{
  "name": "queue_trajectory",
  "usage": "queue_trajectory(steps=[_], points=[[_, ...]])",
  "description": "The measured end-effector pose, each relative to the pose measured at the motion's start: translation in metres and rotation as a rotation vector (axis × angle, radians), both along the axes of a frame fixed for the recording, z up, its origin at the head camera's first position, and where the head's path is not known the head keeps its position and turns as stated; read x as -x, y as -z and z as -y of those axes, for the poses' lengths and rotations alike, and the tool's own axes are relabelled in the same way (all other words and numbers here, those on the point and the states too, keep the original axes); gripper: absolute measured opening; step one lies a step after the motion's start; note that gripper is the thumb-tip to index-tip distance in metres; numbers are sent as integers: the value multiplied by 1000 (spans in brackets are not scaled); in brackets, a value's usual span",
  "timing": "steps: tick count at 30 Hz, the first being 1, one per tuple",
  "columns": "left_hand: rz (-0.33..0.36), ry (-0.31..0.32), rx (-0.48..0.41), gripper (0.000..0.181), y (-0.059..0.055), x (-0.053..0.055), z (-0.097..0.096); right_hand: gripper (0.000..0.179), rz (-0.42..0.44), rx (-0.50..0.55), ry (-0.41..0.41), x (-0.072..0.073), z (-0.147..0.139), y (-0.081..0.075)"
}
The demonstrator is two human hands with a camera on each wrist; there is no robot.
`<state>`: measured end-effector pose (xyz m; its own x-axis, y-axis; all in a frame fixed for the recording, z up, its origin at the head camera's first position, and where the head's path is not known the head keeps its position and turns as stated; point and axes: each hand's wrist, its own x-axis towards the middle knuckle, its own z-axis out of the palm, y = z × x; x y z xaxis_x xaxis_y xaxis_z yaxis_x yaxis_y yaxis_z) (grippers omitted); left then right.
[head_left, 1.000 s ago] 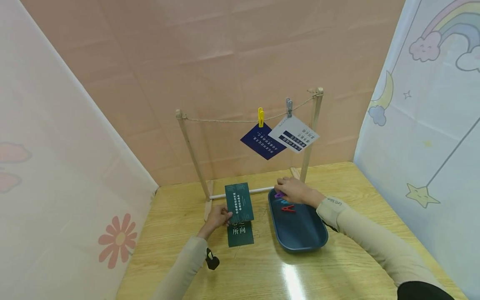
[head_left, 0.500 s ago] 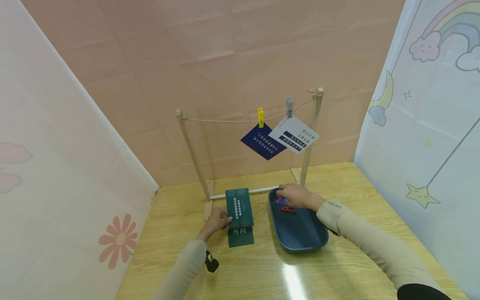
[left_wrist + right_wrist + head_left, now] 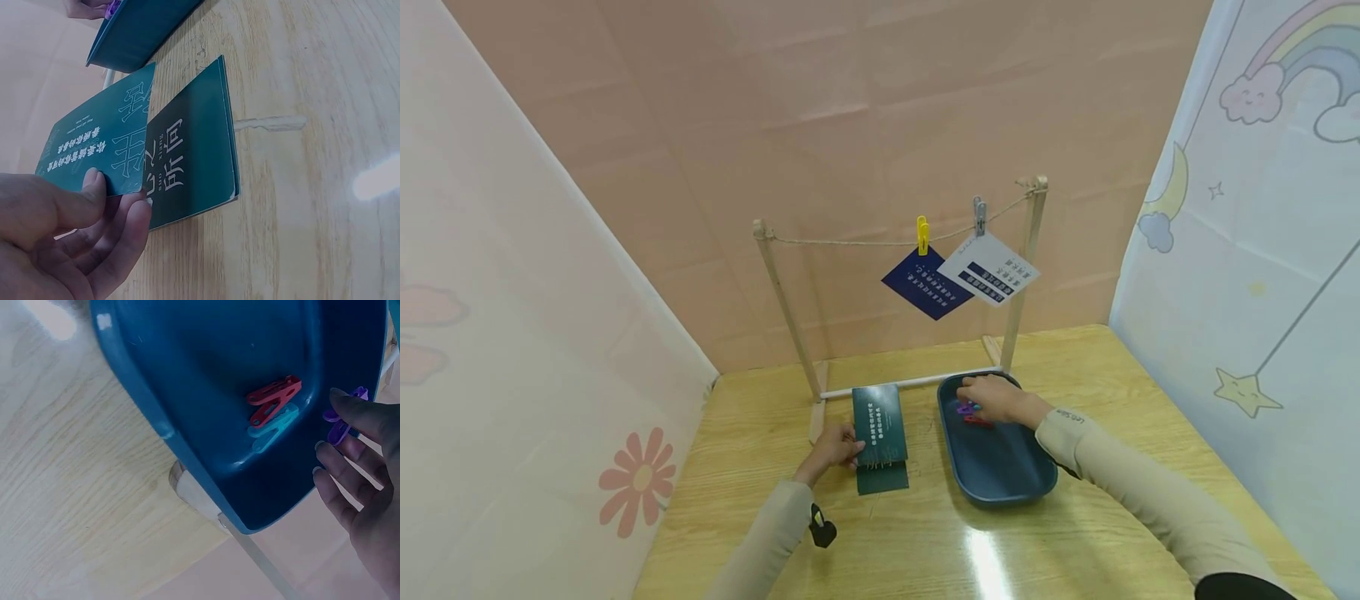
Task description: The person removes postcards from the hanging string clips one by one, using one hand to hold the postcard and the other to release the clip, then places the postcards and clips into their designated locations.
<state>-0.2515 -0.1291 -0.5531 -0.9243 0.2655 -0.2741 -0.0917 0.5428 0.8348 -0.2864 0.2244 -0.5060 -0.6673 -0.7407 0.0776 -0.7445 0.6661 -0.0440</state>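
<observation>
My left hand [image 3: 835, 447] pinches a dark green card [image 3: 103, 131] with white lettering between thumb and fingers. Under it, another green card [image 3: 194, 144] lies on the table, perhaps a small stack. Over the far end of the blue tray [image 3: 1000, 471], my right hand [image 3: 996, 397] holds a purple clothespin [image 3: 340, 425] between thumb and index finger; its other fingers are loosely bent. Inside the tray lie a red clothespin [image 3: 275, 399] and a light blue clothespin [image 3: 272, 428], side by side, best seen in the right wrist view.
Behind stands a wooden frame [image 3: 787, 317] with a string [image 3: 842, 242] between its posts. From the string hang a navy card [image 3: 921, 285] under a yellow clothespin [image 3: 922, 236] and a white card [image 3: 988, 268] under a grey clothespin [image 3: 980, 217]. Fabric walls surround the table.
The green card in my left hand has come down towards me and covers more of the card beneath. My right hand has shifted slightly right with the purple clothespin.
</observation>
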Motion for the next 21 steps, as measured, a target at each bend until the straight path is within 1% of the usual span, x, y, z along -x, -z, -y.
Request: queue_trajectory(steps=[6,13,16,21], points=[[-17,55,16,15,3,-3,4,23,4,8,-2,-2,-3,4],[-1,104,-14,17,1,-11,7,27,43,12,14,-5,-7,13],[-18,133,-21,21,2,-14,9,28,58,18,24,-6,-9,17],[-32,171,-20,21,3,-17,12,31,51,33,6,-9,-11,24]])
